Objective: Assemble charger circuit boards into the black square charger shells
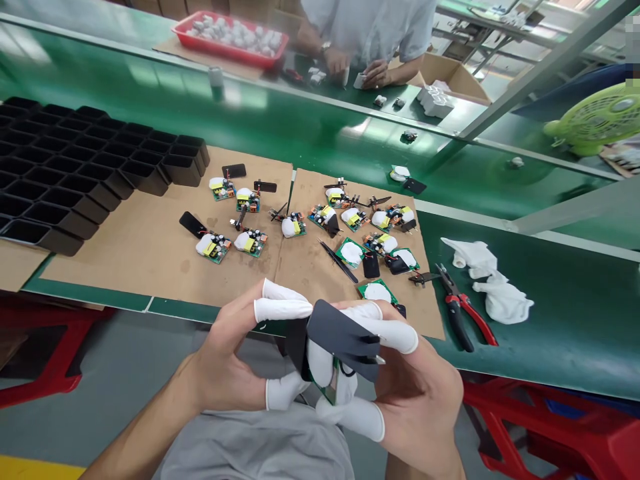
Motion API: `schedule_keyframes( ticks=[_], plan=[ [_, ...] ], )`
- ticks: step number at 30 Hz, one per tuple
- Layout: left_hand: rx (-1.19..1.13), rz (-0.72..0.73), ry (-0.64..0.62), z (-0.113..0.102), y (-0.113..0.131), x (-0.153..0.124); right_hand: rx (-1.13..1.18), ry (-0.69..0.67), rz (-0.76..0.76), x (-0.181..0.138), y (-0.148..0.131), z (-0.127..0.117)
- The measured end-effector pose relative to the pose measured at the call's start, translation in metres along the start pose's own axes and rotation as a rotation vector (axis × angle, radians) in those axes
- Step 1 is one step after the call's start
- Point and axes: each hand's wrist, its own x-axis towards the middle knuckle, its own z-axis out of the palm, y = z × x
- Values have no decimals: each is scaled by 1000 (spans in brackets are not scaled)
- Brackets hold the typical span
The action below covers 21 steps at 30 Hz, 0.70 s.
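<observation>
Close to my body, both hands hold one assembly between white finger cots. My left hand [231,357] is closed on a black plastic case [297,347], fingers on top and thumb below. My right hand [417,383] pinches a green circuit board [327,390] with white compound on it. A black end cap [343,333] with metal prongs stands up from the board, by my right fingers. The board's edge is against the case opening; how far it is inside is hidden. Similar boards with white compound [213,247] lie on the cardboard beyond my hands.
Rows of black cases [143,175] stand at left. Tweezers [339,260] lie on the cardboard [150,267]; red-handled pliers [463,310] and white cloth [503,297] are at right. Opposite, a person's hands [375,73] work near a red tray [230,57]. A green fan [600,117] stands right.
</observation>
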Motion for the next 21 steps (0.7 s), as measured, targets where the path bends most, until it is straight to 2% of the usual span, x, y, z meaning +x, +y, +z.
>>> schedule_keyframes(
  ticks=[21],
  plan=[
    [-14,7,-8,0,0,2,-13,-12,5,1,3,0]
  ],
)
